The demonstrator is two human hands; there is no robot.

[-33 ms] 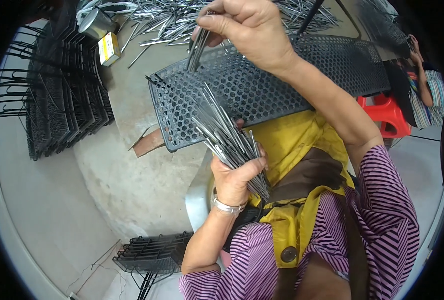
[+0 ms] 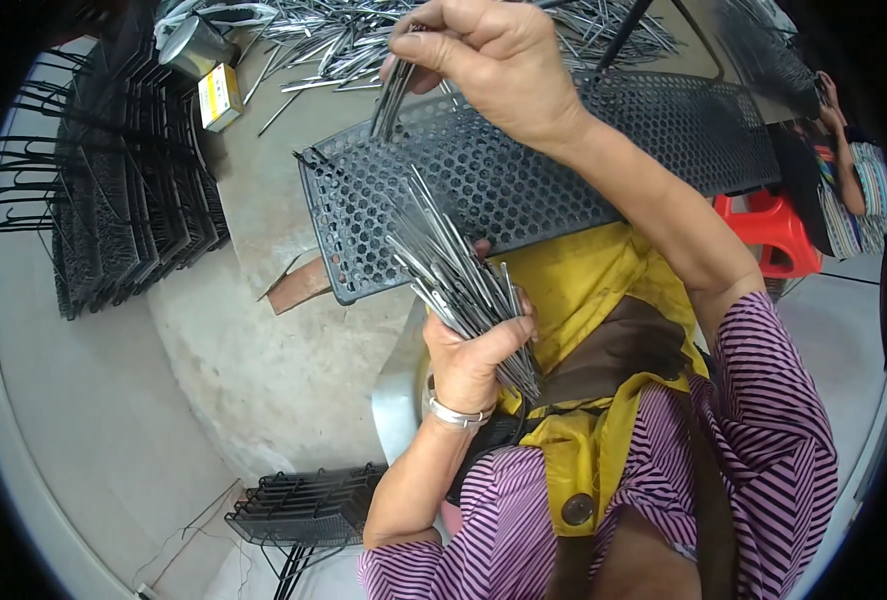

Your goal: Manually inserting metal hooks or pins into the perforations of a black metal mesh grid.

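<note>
We see the left hand wrapped around a thick bundle of slender metal rods, thumb pressed across the front, just beyond the near edge of the black perforated panel. The firm wrap probably stops so many loose, smooth pieces from slipping apart; their upper ends fan out toward the panel, seemingly because only the lower part is gripped.

Our right hand pinches a smaller cluster of rods between thumb and fingers, above the panel's left part. Held near the top, the cluster leaves its lower ends free and pointing down; whether they touch the panel, we cannot tell.

The panel lies slantwise between us and the heap of loose rods on the tabletop, presumably so both are within reach. Its near edge comes up to our yellow apron, though we cannot tell whether it rests there. A metal can and a yellow-and-white box sit left of the heap, perhaps set aside for elbow room.
</note>
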